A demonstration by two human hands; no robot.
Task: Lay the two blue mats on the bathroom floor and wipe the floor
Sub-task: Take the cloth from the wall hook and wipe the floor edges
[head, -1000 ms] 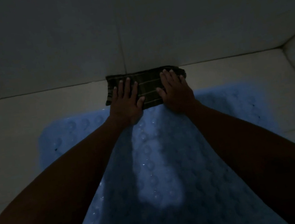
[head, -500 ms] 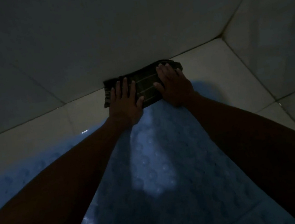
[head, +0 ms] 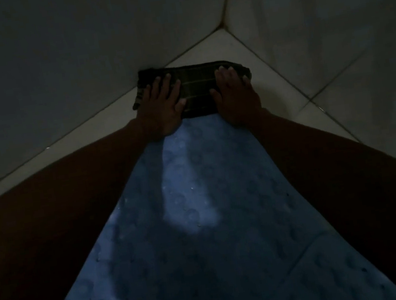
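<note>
Fingers of both hands lie straight and flat, left hand (head: 160,109) and right hand (head: 235,98) pressing a dark striped cloth (head: 196,91) onto the pale tiled floor (head: 269,68) against the wall (head: 65,66), just beyond the blue mat (head: 202,225).

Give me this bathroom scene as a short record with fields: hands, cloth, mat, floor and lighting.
left hand: left hand flat, fingers straight, pressing on the cloth's left part
right hand: right hand flat, fingers straight, pressing on the cloth's right part
cloth: dark striped cloth, lying on the floor against the foot of the wall
mat: blue mat with raised bumps, flat on the floor, between the forearms
floor: pale floor tiles, a room corner just right of the cloth
lighting: very dim, one brighter patch on the mat
</note>
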